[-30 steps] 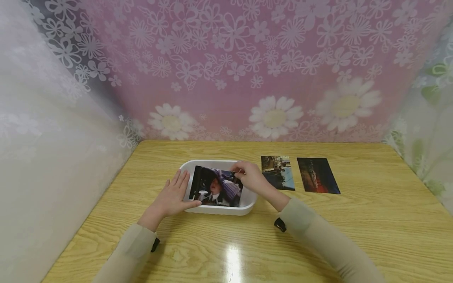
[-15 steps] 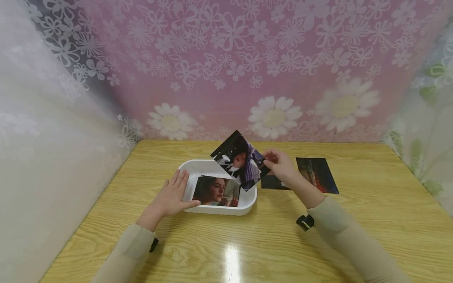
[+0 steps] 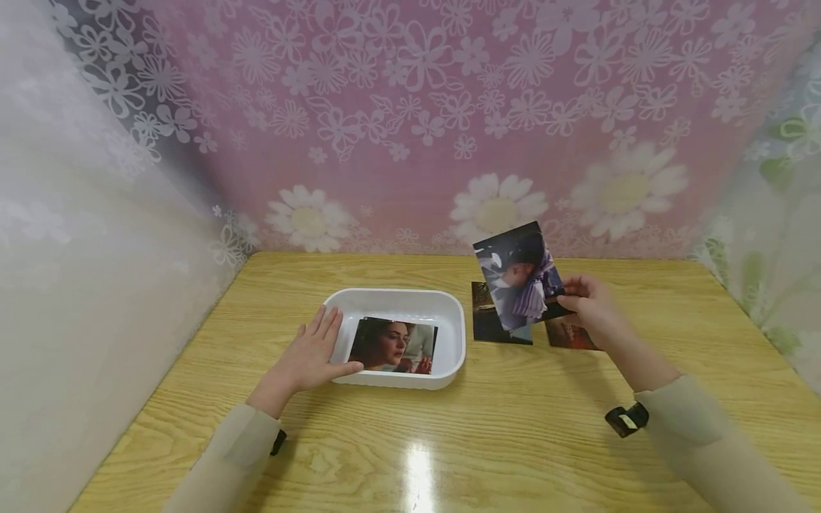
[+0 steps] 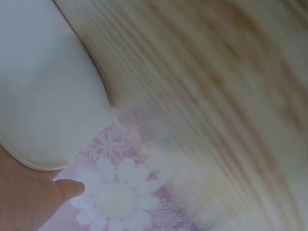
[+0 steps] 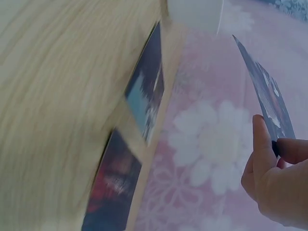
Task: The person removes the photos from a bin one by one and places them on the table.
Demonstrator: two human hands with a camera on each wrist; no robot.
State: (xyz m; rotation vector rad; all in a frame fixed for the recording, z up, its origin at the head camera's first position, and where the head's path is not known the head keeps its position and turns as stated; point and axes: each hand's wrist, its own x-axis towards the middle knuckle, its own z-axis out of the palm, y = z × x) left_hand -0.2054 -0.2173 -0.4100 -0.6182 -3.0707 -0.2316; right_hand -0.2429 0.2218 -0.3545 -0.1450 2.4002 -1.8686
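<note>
Head view: left hand (image 3: 310,361), fingers straight, on tray (image 3: 398,381), portrait (image 3: 391,345) (perhaps more beneath) left inside; blue print (image 3: 489,328) out on surface (image 3: 359,456), purple print (image 3: 513,271) aloft, not yet laid down, red print (image 3: 571,337) out too, right hand (image 3: 599,310) with fingers pinching purple print's edge.

Bench (image 3: 507,442): bright, evenly lit; white glare (image 3: 420,463) nearer than left hand (image 3: 308,356) and right hand (image 3: 596,313).
Shadow (image 3: 586,374): soft, below right hand.
Left wrist view: hazy, wood grain blurred.
Right wrist view: pale, photographs (image 5: 147,86) unsharp.
</note>
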